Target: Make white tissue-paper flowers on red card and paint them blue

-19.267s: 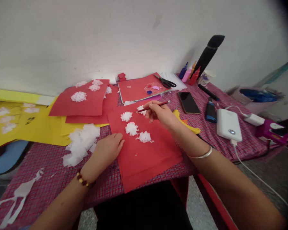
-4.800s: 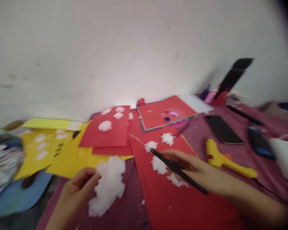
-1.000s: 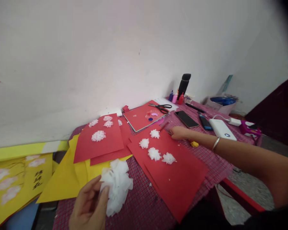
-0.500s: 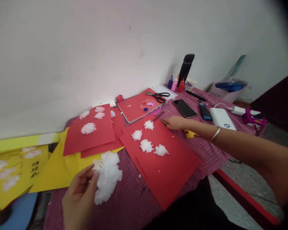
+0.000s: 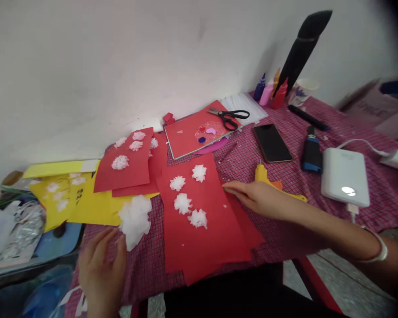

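A red paper sheet (image 5: 205, 245) with several white crumpled-paper flowers (image 5: 182, 203) lies before me, over another red sheet. The fingers of my right hand (image 5: 257, 197) are closed at its upper right edge. My left hand (image 5: 102, 267) is low on the left, fingers apart and holding nothing. Close to its fingertips, a ruffled bundle of white tissue paper (image 5: 135, 223) rests on the table, partly over yellow paper (image 5: 96, 201). Just beyond my right hand is a yellow glue gun (image 5: 262, 173), partly covered by that hand.
Scissors (image 5: 228, 117) and a paint palette (image 5: 204, 131) lie on a red-covered pad. Rightward are a phone (image 5: 272, 143), a white power bank (image 5: 345, 176), paint bottles (image 5: 279, 95) and a black flask (image 5: 296, 57). Other flowered red sheets (image 5: 132, 165) lie left.
My left hand has let go of the tissue bundle, which now lies on the table. The flowered red sheet has turned straighter towards me, with my right hand at its edge. The view has shifted.
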The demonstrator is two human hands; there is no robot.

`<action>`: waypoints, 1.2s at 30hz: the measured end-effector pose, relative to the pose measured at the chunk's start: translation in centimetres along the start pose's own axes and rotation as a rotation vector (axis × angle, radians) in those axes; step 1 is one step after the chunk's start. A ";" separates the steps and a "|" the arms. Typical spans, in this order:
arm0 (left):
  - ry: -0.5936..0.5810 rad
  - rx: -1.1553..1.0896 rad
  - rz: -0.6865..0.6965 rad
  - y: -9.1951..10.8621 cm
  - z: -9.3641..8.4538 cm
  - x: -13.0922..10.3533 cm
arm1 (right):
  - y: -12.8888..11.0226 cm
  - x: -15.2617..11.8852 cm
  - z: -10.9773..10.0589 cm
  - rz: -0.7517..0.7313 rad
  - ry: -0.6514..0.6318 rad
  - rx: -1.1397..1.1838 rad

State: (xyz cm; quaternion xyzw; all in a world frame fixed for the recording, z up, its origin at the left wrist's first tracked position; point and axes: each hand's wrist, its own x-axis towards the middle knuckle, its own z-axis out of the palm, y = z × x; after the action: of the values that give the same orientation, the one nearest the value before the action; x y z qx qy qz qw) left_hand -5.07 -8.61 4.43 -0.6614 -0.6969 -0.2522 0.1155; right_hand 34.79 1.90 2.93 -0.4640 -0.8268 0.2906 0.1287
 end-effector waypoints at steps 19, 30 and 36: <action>-0.399 -0.424 -0.311 4.8 3.1 -5.4 | 0.7 -0.9 0.1 0.041 -0.016 -0.028; -0.242 -0.906 -0.550 7.7 5.3 -3.4 | -0.7 -1.4 -2.5 0.129 0.156 -0.174; -0.447 -0.843 -0.277 8.3 5.8 -3.3 | -4.1 -2.6 -0.1 -0.117 -0.168 0.111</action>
State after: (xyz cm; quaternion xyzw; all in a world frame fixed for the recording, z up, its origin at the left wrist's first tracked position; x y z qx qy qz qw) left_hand 4.42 -8.52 -0.42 -0.5896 -0.6232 -0.3773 -0.3487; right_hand 33.37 -1.87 5.66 -0.3809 -0.8431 0.3659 0.1010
